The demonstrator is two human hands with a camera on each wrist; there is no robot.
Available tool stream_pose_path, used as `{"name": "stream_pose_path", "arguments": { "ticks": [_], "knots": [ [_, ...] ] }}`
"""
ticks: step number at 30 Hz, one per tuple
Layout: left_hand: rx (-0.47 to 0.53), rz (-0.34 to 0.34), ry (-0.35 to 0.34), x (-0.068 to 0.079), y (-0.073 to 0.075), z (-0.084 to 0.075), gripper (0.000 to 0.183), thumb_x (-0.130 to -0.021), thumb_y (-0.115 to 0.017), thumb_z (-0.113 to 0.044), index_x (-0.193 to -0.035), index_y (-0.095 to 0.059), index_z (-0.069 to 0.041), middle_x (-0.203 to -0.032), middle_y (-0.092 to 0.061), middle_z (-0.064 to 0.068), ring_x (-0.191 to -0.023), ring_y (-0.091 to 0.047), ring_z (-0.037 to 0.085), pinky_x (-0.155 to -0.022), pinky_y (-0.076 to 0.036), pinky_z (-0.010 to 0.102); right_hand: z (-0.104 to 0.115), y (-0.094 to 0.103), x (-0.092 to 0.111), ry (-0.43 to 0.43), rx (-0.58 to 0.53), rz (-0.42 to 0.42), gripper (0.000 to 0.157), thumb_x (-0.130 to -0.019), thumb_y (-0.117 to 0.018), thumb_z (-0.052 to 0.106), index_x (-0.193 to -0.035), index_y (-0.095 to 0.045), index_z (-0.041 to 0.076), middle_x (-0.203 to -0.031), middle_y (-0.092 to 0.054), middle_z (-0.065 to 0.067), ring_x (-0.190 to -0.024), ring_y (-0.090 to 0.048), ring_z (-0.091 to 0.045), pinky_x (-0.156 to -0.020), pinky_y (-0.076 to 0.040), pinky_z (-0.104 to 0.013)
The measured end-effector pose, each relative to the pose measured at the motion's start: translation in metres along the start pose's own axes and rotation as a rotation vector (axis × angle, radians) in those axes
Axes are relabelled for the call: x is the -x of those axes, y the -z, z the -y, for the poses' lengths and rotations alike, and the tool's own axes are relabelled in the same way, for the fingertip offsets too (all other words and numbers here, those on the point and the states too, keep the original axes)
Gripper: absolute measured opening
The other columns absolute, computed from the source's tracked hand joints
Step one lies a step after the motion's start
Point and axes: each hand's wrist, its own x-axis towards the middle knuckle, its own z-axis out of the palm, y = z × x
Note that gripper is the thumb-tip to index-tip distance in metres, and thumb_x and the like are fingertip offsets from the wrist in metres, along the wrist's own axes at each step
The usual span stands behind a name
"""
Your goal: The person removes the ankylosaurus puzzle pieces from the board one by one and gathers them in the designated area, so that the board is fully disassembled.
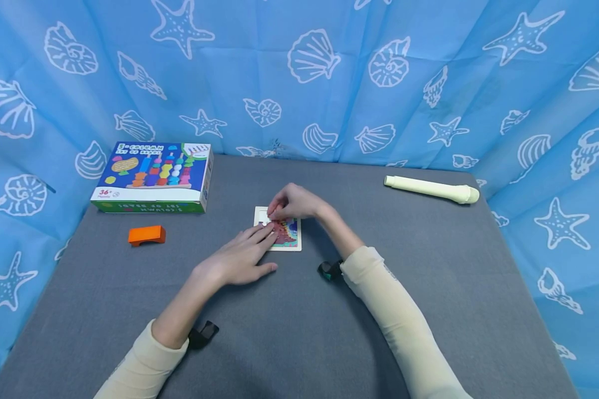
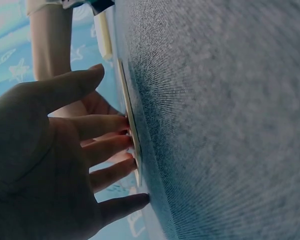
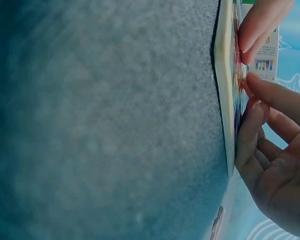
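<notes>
With the left hand outstretched, resting straight fingers on the left side of a small puzzle; with the right hand, pinching a piece between thumb and finger at the far side. With the puzzle flat on a grey table, flanked well to the left by an orange block and a box, to the right by a cream microphone. Backed by a blue curtain.
</notes>
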Motion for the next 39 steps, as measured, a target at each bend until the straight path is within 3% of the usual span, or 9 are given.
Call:
{"name": "stream_pose_path", "arguments": {
  "ticks": [9,17,24,29,34,39],
  "knots": [
    [-0.008,0.007,0.025,0.001,0.002,-0.003,0.076,-0.111,-0.059,-0.042,-0.171,-0.030,-0.006,-0.183,-0.022,0.014,-0.171,-0.018,0.039,-0.136,-0.021,0.064,0.004,-0.003,-0.001,-0.015,0.042,-0.010,0.009,-0.100,-0.077,0.009,-0.105,-0.083,0.006,-0.079,-0.066,0.002,-0.068,-0.057,-0.008,-0.065,-0.049,-0.021],
    [-0.031,0.001,0.038,-0.001,0.002,-0.005,0.075,-0.111,-0.059,-0.043,-0.171,-0.032,-0.008,-0.182,-0.024,0.013,-0.170,-0.021,0.038,-0.135,-0.026,0.063,0.006,-0.002,0.005,-0.006,0.089,-0.029,0.009,-0.100,-0.077,0.010,-0.108,-0.083,0.009,-0.101,-0.078,-0.006,-0.086,-0.066,-0.014,-0.075,-0.053,-0.024],
    [-0.040,-0.008,0.043,-0.002,0.002,-0.007,0.075,-0.111,-0.059,-0.043,-0.171,-0.033,-0.007,-0.182,-0.024,0.014,-0.170,-0.020,0.040,-0.136,-0.024,0.064,0.004,0.001,0.010,0.058,0.111,-0.049,0.015,-0.100,-0.075,0.005,-0.111,-0.083,0.009,-0.104,-0.080,-0.008,-0.089,-0.071,-0.016,-0.079,-0.056,-0.025],
    [-0.029,0.001,0.050,-0.002,0.002,-0.007,0.075,-0.111,-0.060,-0.043,-0.171,-0.032,-0.007,-0.183,-0.022,0.013,-0.171,-0.018,0.039,-0.136,-0.023,0.064,0.000,0.002,0.014,0.094,0.043,-0.056,0.014,-0.102,-0.071,0.004,-0.113,-0.081,0.006,-0.100,-0.076,-0.010,-0.084,-0.072,-0.020,-0.073,-0.058,-0.026],
    [-0.015,0.014,0.058,-0.002,0.002,-0.007,0.075,-0.111,-0.059,-0.044,-0.172,-0.031,-0.009,-0.183,-0.021,0.012,-0.171,-0.017,0.038,-0.136,-0.021,0.064,-0.003,0.006,0.021,0.134,-0.053,-0.073,0.015,-0.103,-0.072,0.004,-0.117,-0.077,0.002,-0.103,-0.074,-0.014,-0.093,-0.072,-0.023,-0.081,-0.063,-0.029],
    [-0.012,0.016,0.064,-0.003,0.000,-0.006,0.075,-0.111,-0.059,-0.044,-0.171,-0.032,-0.009,-0.183,-0.021,0.012,-0.171,-0.018,0.038,-0.136,-0.022,0.064,-0.012,0.013,0.033,0.111,-0.139,-0.083,0.017,-0.101,-0.074,0.004,-0.118,-0.076,0.000,-0.107,-0.076,-0.015,-0.099,-0.074,-0.023,-0.086,-0.066,-0.036]
  ]
}}
